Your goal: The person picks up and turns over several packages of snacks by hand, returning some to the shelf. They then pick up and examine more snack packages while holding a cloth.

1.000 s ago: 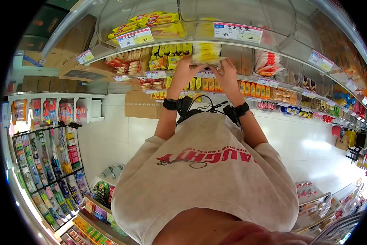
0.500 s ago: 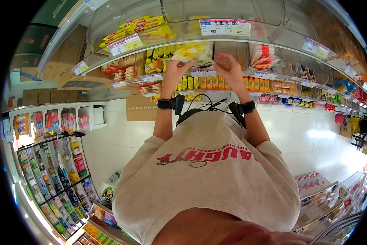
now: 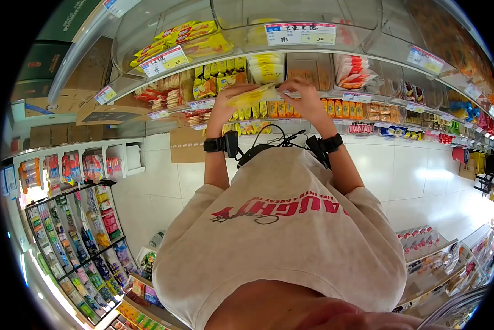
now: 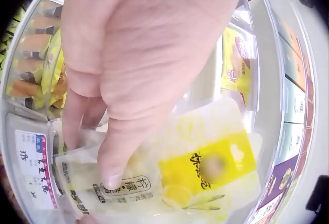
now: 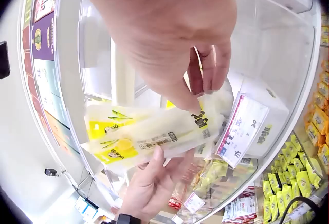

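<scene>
The person is standing before a shop shelf, and the left hand (image 4: 139,54) is grasping some white-and-yellow packets (image 3: 252,98), its thumb pressing on the printed upper face. The right hand (image 5: 175,44) is pinching the other end of these packets between thumb and fingers. The packets are lying one over another, so I am perhaps seeing two or more; their exact number is hard to count. They are being held between both hands, in front of the shelf. Behind them, a clear bin is holding similar packs (image 3: 267,69). Yellow snack bags (image 3: 189,36) are lying on the upper shelf, above a price tag (image 3: 163,61). A cardboard box (image 3: 189,147) is standing on the floor (image 3: 164,179).
</scene>
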